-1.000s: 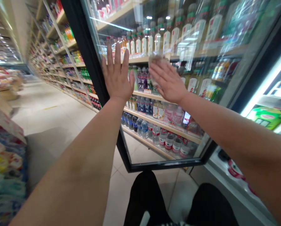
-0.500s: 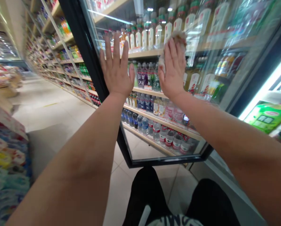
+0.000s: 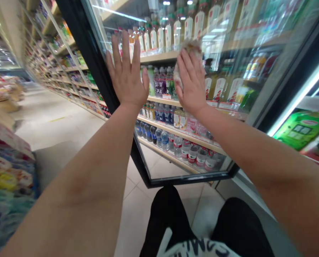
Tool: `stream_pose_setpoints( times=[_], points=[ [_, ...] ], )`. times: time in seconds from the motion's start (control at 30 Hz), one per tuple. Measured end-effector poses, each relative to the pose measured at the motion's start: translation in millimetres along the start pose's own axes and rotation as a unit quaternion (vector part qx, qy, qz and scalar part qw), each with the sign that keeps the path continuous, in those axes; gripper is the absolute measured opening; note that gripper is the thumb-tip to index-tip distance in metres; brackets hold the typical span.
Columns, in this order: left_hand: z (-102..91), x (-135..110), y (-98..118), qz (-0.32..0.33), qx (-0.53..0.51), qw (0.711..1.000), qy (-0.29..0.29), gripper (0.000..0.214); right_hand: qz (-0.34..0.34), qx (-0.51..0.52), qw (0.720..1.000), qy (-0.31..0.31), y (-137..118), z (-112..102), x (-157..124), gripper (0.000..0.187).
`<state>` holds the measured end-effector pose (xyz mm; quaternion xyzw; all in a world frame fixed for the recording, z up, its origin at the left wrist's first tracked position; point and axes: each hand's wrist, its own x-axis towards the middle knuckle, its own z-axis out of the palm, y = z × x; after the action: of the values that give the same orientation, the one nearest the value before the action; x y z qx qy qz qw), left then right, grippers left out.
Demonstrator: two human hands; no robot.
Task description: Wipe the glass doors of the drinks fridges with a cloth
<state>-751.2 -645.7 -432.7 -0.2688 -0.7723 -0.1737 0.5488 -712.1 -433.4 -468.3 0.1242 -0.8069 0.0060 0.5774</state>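
Note:
A glass cooler door with a black frame stands swung open in front of me. My left hand lies flat with fingers spread against the pane, near the frame's left side. On the same pane, my right hand presses a crumpled, stained whitish cloth to the glass. Part of the cloth sticks out past the fingertips and beside the thumb; the palm hides the remainder. Bottled drinks show through the glass behind both hands.
Long drink shelves run down the left side of an aisle. Colourful packages are stacked at the lower left. A green package sits in the lit cooler at right. My knees are below the door.
My right hand and the cloth have slid slightly down the glass. My left hand stays spread near the frame. The whole view has shifted a little, moving the door leftward in the picture.

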Motion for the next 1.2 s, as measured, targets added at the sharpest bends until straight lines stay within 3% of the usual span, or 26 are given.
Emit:
stream_pose_setpoints(
  times=[0.1,0.23,0.43,0.5,0.7,0.9,0.97,1.1,1.2],
  points=[
    [2.3,0,-3,0.014,0.022,1.0,0.003,0.067,0.024,0.009,1.0,0.011,-5,4,-5,0.064],
    [6.1,0,-7,0.021,0.013,1.0,0.017,0.067,-0.002,0.05,0.999,-0.009,-3,8,-8,0.066],
    [5.5,1,-6,0.009,-0.018,1.0,0.005,0.068,-0.164,0.071,0.978,-0.111,3,8,-19,0.071],
    [3.7,1,-4,0.011,-0.018,1.0,0.001,0.069,-0.185,0.051,0.972,-0.132,0,3,-14,0.073],
    [-0.2,-1,-2,0.009,-0.008,1.0,0.0,0.066,-0.067,0.022,0.995,-0.071,-19,-4,12,0.071],
    [5.1,1,-4,0.003,-0.002,1.0,0.003,0.071,-0.198,0.087,0.964,-0.157,-27,8,6,0.075],
    [6.1,1,-4,0.003,0.003,1.0,0.004,0.07,-0.167,0.08,0.973,-0.137,-26,7,13,0.075],
    [4.2,-1,-4,0.014,-0.017,1.0,0.012,0.066,-0.039,0.03,0.997,-0.057,-31,2,22,0.074],
    [1.5,-2,-2,0.002,-0.047,0.999,0.001,0.066,-0.025,0.012,0.999,-0.022,-35,3,20,0.07]
  ],
)
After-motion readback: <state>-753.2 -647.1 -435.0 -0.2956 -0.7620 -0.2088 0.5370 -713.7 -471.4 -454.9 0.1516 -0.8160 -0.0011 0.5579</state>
